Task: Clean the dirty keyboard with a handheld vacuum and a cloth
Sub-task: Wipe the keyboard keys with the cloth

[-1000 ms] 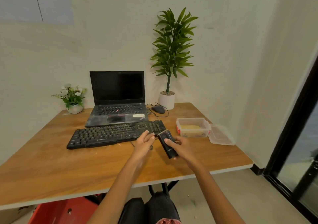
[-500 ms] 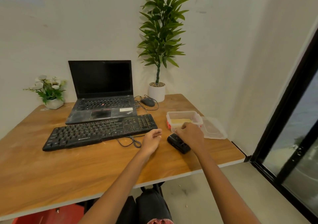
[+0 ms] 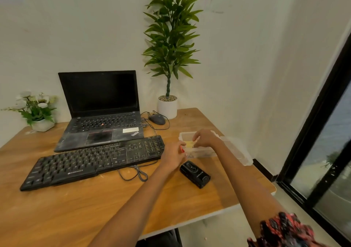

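Note:
The dusty black keyboard (image 3: 95,161) lies across the wooden desk (image 3: 66,208) in front of a laptop. A small black handheld vacuum (image 3: 195,173) lies on the desk to the keyboard's right, with no hand on it. Just behind it stands a clear plastic container (image 3: 202,152) with a yellow cloth (image 3: 189,143) inside. My right hand (image 3: 206,137) reaches into the container from above, fingers pinched on the cloth. My left hand (image 3: 173,155) grips the container's near left corner, thumb over the rim.
An open black laptop (image 3: 100,114), a wired mouse (image 3: 157,119) and a tall potted plant (image 3: 168,106) stand at the back. A small flower pot (image 3: 40,124) is far left. The container's lid (image 3: 240,151) lies by the desk's right edge. The keyboard cable (image 3: 136,172) loops in front.
My right hand set the vacuum on the desk, let go and moved up into the container onto the cloth. My left hand went from the desk to the container's corner.

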